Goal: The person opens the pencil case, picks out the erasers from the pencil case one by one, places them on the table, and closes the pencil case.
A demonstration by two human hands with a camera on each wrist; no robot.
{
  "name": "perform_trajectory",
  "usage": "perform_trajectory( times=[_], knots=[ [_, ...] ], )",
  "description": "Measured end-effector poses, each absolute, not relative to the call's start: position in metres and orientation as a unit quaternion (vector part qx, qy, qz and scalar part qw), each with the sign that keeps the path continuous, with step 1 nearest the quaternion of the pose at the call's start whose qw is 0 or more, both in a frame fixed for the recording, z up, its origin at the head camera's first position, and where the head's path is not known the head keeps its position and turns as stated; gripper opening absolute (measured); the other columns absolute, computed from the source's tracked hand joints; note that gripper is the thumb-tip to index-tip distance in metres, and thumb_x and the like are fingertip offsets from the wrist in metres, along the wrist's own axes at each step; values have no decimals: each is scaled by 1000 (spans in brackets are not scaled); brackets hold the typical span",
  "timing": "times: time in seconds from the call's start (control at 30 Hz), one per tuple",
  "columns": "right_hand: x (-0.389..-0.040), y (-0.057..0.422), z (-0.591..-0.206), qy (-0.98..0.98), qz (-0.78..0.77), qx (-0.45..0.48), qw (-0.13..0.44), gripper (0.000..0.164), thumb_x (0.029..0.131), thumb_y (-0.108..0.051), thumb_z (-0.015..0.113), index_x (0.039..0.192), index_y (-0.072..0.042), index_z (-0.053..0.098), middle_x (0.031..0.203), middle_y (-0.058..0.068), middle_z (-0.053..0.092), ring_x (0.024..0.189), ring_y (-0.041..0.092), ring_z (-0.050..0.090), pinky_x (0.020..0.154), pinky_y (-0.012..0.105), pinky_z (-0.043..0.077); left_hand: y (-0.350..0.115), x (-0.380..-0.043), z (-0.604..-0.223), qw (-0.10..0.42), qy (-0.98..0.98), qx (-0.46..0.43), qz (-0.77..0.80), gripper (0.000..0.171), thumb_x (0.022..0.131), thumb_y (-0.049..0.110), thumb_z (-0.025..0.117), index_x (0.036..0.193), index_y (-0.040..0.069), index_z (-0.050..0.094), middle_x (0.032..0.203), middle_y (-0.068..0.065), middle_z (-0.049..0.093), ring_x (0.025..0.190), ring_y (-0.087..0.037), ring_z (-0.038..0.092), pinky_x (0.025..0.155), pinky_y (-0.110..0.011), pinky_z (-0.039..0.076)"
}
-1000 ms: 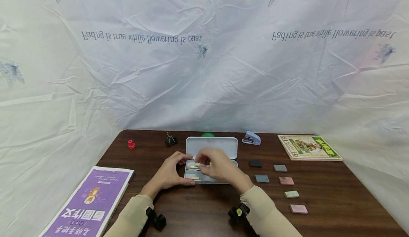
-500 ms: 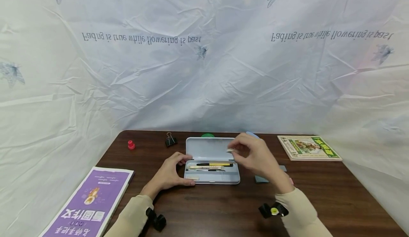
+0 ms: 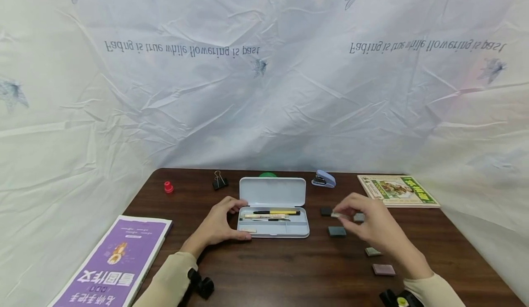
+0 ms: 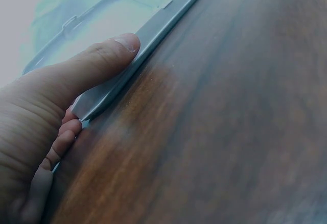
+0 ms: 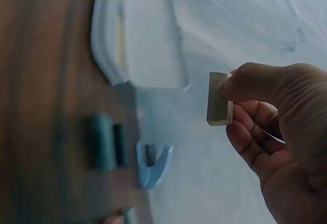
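An open pencil case (image 3: pixel 297 230), light grey-blue, stands on the table with its lid raised; inside lie a yellow-and-black pen (image 3: pixel 278 213), other pens and a small pale block (image 3: pixel 249 230). My left hand (image 3: pixel 216 224) holds the case's left end, thumb along the front wall, fingers at the back corner. To the right of the case, my right hand (image 3: pixel 372 217) pinches a small pale eraser (image 5: pixel 219 101) between thumb and fingers, above the table. Below and around it lie a black eraser (image 3: pixel 325 211), a teal one (image 3: pixel 337 231), a green one (image 3: pixel 373 251) and a pink one (image 3: pixel 383 269).
A blue stapler (image 3: pixel 323 179) and a black binder clip (image 3: pixel 220 181) stand behind, with a red cap-like piece (image 3: pixel 168 187) at far left. A purple book (image 3: pixel 115 256) lies left, a green-and-white book (image 3: pixel 398 190) back right. A green object (image 3: pixel 267 174) shows behind the lid.
My right hand has lifted the pale eraser out of the pencil case and carried it right, over the row of erasers. The left hand stays on the case.
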State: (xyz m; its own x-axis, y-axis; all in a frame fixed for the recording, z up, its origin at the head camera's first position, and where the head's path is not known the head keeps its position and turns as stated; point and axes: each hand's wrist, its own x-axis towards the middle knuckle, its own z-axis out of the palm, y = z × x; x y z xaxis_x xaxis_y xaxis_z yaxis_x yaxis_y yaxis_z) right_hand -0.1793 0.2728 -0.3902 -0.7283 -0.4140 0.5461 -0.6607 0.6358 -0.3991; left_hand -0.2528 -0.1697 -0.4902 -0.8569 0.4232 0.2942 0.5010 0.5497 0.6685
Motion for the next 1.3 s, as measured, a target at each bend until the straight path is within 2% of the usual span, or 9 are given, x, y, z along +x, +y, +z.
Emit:
perform_trajectory(
  times=[0.17, 0.43, 0.83, 0.97, 1.1, 1.2, 1.3],
  knots=[
    [-170, 282, -417, -873, 314, 325, 182, 48, 79, 13, 94, 101, -28, 81, 100, -15, 74, 81, 2, 66, 66, 26, 58, -171, -253, -491, 50, -879, -265, -394, 88, 72, 56, 105, 146, 24, 70, 132, 7, 65, 116, -14, 62, 105, -40, 55],
    [-166, 289, -440, -904, 289, 306, 71, 37, 88, 1, 92, 96, -32, 78, 95, -18, 67, 83, 0, 62, 68, 27, 57, -168, -252, -492, 52, -878, -263, -397, 89, 71, 56, 105, 146, 23, 71, 131, 7, 65, 116, -14, 63, 105, -40, 55],
    [-165, 288, -440, -904, 297, 306, 29, 33, 91, -3, 92, 94, -32, 77, 94, -17, 65, 82, 1, 59, 67, 27, 54, -168, -253, -488, 50, -877, -263, -398, 89, 71, 54, 106, 146, 21, 71, 132, 5, 66, 116, -15, 63, 105, -40, 55],
    [-165, 288, -437, -905, 303, 298, 28, 28, 93, -7, 91, 97, -31, 78, 94, -16, 67, 82, 1, 61, 68, 27, 55, -167, -253, -488, 49, -877, -262, -400, 89, 71, 55, 106, 145, 21, 71, 132, 6, 66, 116, -15, 63, 105, -40, 55],
    [-169, 284, -432, -901, 316, 293, 56, 23, 94, -11, 92, 111, -22, 79, 103, -10, 74, 87, 5, 68, 74, 29, 60, -168, -253, -488, 49, -878, -261, -399, 89, 70, 55, 106, 145, 21, 71, 131, 6, 66, 116, -15, 63, 105, -39, 55],
    [-174, 278, -426, -896, 328, 287, 88, 33, 93, -13, 93, 123, -16, 78, 111, -4, 78, 94, 13, 73, 80, 33, 63, -168, -252, -488, 48, -878, -260, -398, 89, 71, 55, 106, 145, 21, 71, 131, 6, 66, 116, -14, 63, 105, -39, 55],
    [-178, 268, -420, -895, 336, 269, 114, 40, 92, -13, 94, 128, -19, 77, 115, -6, 78, 99, 18, 76, 84, 37, 65, -168, -252, -488, 47, -879, -259, -397, 89, 70, 55, 106, 145, 20, 72, 132, 5, 66, 116, -14, 63, 106, -39, 55]
  ],
)
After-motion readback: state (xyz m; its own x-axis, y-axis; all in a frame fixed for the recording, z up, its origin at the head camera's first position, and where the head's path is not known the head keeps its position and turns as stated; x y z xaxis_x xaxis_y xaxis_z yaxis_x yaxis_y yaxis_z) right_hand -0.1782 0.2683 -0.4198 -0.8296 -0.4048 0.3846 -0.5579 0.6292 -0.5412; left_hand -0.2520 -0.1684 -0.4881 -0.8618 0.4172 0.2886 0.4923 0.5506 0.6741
